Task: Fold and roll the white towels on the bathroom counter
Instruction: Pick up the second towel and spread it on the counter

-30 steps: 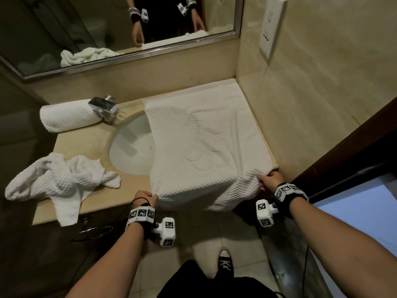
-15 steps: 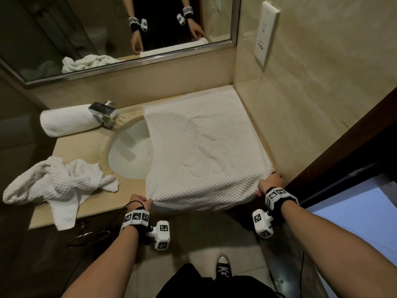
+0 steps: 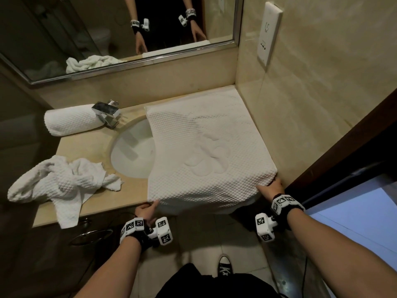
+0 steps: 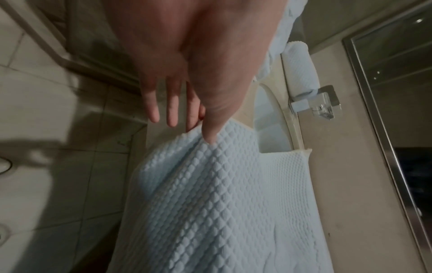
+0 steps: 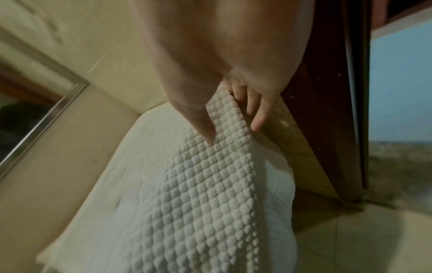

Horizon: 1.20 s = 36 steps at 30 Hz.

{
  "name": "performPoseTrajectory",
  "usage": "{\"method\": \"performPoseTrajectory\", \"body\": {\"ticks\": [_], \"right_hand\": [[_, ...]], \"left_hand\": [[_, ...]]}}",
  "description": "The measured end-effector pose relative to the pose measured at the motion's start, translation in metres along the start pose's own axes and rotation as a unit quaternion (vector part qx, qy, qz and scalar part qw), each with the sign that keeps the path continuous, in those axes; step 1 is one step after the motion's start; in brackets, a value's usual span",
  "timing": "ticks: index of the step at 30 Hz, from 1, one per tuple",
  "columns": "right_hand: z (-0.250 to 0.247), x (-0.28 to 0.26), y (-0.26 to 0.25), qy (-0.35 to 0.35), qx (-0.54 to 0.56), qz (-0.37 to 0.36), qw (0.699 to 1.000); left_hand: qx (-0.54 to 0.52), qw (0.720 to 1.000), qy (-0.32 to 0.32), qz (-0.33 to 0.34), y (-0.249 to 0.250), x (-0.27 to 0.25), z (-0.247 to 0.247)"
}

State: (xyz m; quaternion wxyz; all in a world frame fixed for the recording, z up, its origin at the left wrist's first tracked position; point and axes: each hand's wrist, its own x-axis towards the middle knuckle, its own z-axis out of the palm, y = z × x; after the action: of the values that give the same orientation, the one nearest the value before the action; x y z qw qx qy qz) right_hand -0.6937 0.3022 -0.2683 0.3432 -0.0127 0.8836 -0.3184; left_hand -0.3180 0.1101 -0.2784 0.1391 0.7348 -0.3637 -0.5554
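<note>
A white waffle-textured towel [image 3: 202, 151] lies spread over the right half of the counter, covering part of the sink and hanging over the front edge. My left hand [image 3: 148, 209] pinches its near left corner [image 4: 205, 140] between thumb and fingers. My right hand [image 3: 269, 188] pinches the near right corner [image 5: 222, 118] beside the wall. A rolled white towel [image 3: 71, 120] lies at the back left behind the tap. A crumpled white towel [image 3: 60, 183] sits at the counter's front left.
The beige counter [image 3: 86, 145] holds an oval sink [image 3: 133, 153] with a chrome tap [image 3: 107, 112]. A mirror [image 3: 107, 29] runs along the back. The tiled wall with a socket plate [image 3: 268, 33] closes the right side, a dark door frame [image 3: 343, 151] beside it.
Both hands have lifted the towel's hanging front edge up toward the counter's rim, so less of it hangs down. The other towels have not moved.
</note>
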Motion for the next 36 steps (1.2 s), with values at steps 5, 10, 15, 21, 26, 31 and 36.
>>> {"method": "performPoseTrajectory", "body": {"ticks": [5,10,15,21,26,31,36], "right_hand": [[0.005,0.015,0.001,0.008,0.112,-0.011,0.994],[0.008,0.025,0.001,0.007,0.088,0.009,0.996],[0.014,0.048,0.012,-0.036,0.093,0.016,0.995],[0.007,0.022,0.001,-0.026,0.069,-0.021,0.997],[0.000,0.012,-0.004,0.011,-0.032,-0.073,0.997],[0.003,0.001,-0.017,0.049,-0.056,-0.092,0.993],[-0.003,0.001,-0.015,0.053,-0.019,-0.100,0.993]], "left_hand": [[0.002,0.999,-0.031,0.022,-0.005,-0.001,-0.005],[0.071,0.996,-0.016,0.056,-0.002,0.001,-0.010],[0.108,0.989,-0.021,0.095,0.000,0.001,-0.014],[0.134,0.982,-0.020,0.133,0.003,-0.012,-0.016],[0.119,0.985,-0.008,0.124,0.004,-0.012,-0.018],[0.145,0.983,0.029,0.112,0.008,-0.011,-0.019],[0.124,0.987,0.018,0.098,0.009,-0.012,-0.019]]}}
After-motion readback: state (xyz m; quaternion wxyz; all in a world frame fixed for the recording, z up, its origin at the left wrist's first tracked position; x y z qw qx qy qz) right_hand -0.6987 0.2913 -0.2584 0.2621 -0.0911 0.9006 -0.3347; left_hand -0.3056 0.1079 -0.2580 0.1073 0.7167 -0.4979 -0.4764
